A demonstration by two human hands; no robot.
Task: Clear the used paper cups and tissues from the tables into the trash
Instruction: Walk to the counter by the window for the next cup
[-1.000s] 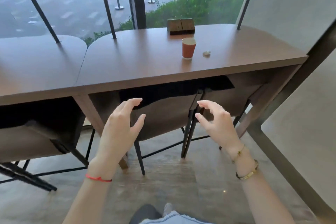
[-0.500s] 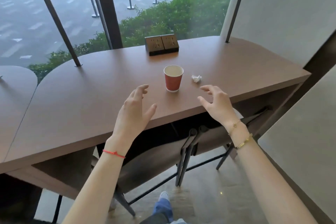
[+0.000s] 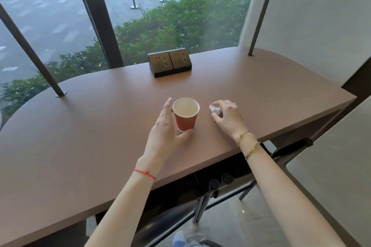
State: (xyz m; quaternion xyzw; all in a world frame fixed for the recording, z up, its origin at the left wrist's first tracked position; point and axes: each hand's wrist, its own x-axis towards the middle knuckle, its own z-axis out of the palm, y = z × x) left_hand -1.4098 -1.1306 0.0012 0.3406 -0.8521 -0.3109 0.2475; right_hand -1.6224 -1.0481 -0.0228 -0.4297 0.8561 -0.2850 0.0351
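Left hand (image 3: 163, 132) fingers spread wide beside cup (image 3: 185, 114); right hand (image 3: 227, 118) fingers pinch tissue (image 3: 214, 109); socket box (image 3: 169, 61) behind.

The left hand (image 3: 164, 132) covers the left side and part of the base of the red paper cup (image 3: 186, 115), so contact between palm and cup wall cannot be confirmed. The right hand (image 3: 227, 118) curls over a crumpled white tissue (image 3: 214, 110), hiding its right half. The desk (image 3: 100, 136) runs off the left edge. Chairs (image 3: 212, 190) beneath it are mostly hidden by the desktop. A shoe (image 3: 179, 237) is cut off at the bottom edge. Socket details on the black outlet box (image 3: 170, 62) are too small to read.
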